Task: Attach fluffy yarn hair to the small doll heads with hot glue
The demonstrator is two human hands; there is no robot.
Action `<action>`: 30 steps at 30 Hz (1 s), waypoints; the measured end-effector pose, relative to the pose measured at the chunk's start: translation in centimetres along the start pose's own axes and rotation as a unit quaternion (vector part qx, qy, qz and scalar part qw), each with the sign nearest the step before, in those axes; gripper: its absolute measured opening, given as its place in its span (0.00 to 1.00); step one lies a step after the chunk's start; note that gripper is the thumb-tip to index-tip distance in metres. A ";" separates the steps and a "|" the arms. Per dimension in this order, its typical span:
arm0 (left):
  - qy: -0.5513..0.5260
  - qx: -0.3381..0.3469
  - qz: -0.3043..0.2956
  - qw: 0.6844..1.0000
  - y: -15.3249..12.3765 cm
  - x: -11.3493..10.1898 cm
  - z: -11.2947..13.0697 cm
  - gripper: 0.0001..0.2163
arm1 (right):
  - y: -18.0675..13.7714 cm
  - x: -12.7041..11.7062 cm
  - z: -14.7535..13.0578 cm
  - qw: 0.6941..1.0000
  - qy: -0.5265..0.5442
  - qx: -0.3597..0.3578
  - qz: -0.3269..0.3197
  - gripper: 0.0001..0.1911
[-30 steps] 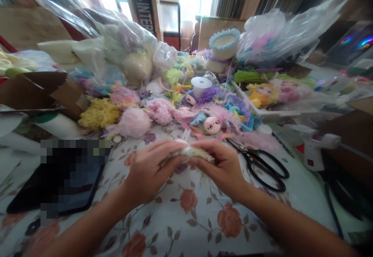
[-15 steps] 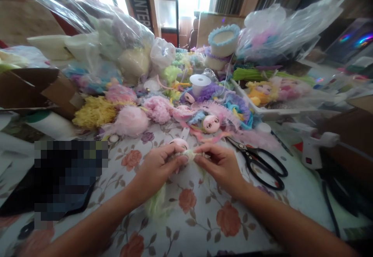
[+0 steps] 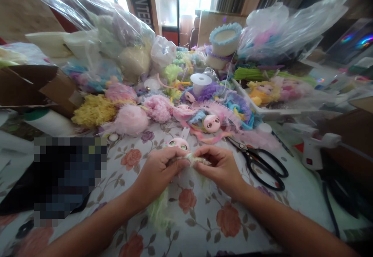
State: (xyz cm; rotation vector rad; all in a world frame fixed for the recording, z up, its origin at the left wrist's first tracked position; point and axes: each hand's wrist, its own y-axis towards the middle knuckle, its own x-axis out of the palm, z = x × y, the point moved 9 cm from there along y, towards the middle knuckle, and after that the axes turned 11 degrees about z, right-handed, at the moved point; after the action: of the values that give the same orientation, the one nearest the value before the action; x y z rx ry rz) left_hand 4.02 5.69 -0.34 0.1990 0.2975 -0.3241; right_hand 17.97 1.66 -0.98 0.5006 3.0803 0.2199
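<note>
Over the flowered tablecloth, my left hand [image 3: 159, 167] and my right hand [image 3: 220, 167] face each other, thumbs and forefingers pinched together. Between them they grip a pale green-white strand of yarn-like doll hair [image 3: 191, 157]. Loose light green fibres [image 3: 160, 210] hang below my left hand. Just beyond my fingers lies a doll head [image 3: 178, 143] with green eyes, its lower part hidden by my hands. Black-handled scissors [image 3: 258, 162] rest to the right of my right hand.
A second doll head [image 3: 211, 123], pink fluffy pieces [image 3: 132, 119] and yellow curly yarn [image 3: 94, 111] are heaped beyond. A white spool [image 3: 201, 82] stands among them. A glue gun [image 3: 314, 148] is at right, a white tray [image 3: 279, 114] behind it. A blurred-out dark object [image 3: 17, 195] lies left.
My hands have shifted slightly, and the pinched hair sits a little lower. More of the green-eyed doll head's face shows above my fingers.
</note>
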 end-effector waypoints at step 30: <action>0.072 0.104 -0.081 0.989 -1.6 1.8 1.7 0.14 | -0.7 1.3 -0.7 0.991 0.044 0.057 -0.111 0.07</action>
State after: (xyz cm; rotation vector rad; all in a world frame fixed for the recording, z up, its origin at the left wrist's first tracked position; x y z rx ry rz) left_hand 5.56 3.33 0.40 0.4070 0.4248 -0.5027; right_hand 16.51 1.28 -0.37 0.1495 3.2140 0.0637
